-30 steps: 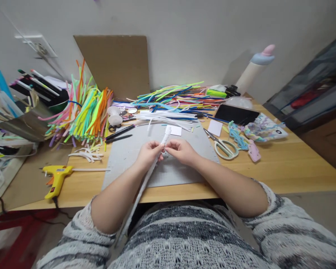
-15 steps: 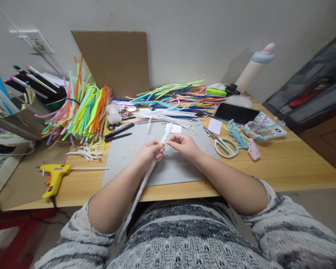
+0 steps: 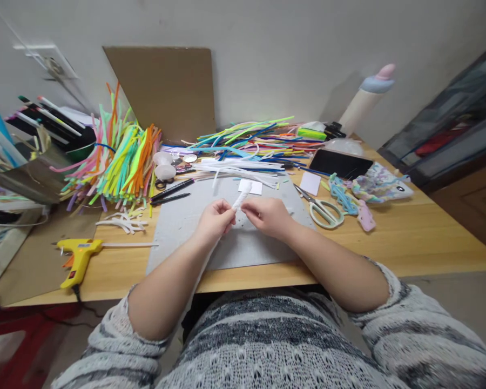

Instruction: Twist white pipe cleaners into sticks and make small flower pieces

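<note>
A white fuzzy stem [image 3: 243, 195], looking like wrapped pipe cleaner, slants up from my left hand [image 3: 217, 219], whose thumb and fingers are closed around it. Its thicker upper end shows above my fingers, while the lower length runs down beside my left forearm and is mostly hidden. Against the right side of the stem, my right hand [image 3: 269, 216] has thumb and forefinger pinched on the white pipe cleaner; the exact strand between the fingertips is too small to see. Both hands are above a grey board [image 3: 263, 251]. A white card [image 3: 256, 187] lies behind the stem.
White pipe cleaners [image 3: 247, 172] and a coloured heap [image 3: 243, 135] lie behind the board. Scissors [image 3: 326, 213] and a phone [image 3: 340, 163] are at right. At left are a bundle of pipe cleaners [image 3: 125, 167], black pens [image 3: 172, 192] and a yellow glue gun [image 3: 79, 259].
My right hand has turned over slightly and come closer against the stem. The stem's lower length has swung left, behind my left forearm. My left hand has shifted only a little.
</note>
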The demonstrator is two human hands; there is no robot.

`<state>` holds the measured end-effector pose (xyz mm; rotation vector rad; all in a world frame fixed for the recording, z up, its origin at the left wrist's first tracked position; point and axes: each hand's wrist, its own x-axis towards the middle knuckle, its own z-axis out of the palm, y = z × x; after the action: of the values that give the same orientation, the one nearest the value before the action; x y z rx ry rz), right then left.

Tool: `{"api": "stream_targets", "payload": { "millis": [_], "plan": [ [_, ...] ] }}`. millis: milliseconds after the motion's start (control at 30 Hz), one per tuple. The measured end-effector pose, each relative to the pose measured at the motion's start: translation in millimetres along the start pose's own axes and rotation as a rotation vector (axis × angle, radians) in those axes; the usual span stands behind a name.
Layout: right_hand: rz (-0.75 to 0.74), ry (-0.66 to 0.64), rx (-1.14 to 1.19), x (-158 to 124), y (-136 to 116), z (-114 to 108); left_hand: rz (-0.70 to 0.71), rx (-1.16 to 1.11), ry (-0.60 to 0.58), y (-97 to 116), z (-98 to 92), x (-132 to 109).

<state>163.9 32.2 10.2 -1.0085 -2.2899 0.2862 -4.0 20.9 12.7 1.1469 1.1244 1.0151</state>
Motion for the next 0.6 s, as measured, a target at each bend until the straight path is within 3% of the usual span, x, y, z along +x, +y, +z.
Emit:
{"api": "stream_targets", "payload": {
  "millis": [133,233,467,533,600],
  "plan": [
    [-0.286,-0.047,-0.372,7,-6,-25,-0.013,0.074,-0.022,2,4.9,-5],
    [-0.425,-0.197,-0.436,18,-12,-51,-0.045,0.095,-0.103,7,8.6,-14],
    [-0.482,-0.639,-0.247,45,-43,-104,-0.165,0.201,-0.379,36,12.1,-42],
    [-0.464,-0.643,-0.297,43,-57,-114,-0.168,0.177,-0.353,45,11.9,-48],
    [-0.45,-0.549,-0.404,36,-68,-119,-0.152,0.093,-0.297,54,10.1,-52]
  ]
}}
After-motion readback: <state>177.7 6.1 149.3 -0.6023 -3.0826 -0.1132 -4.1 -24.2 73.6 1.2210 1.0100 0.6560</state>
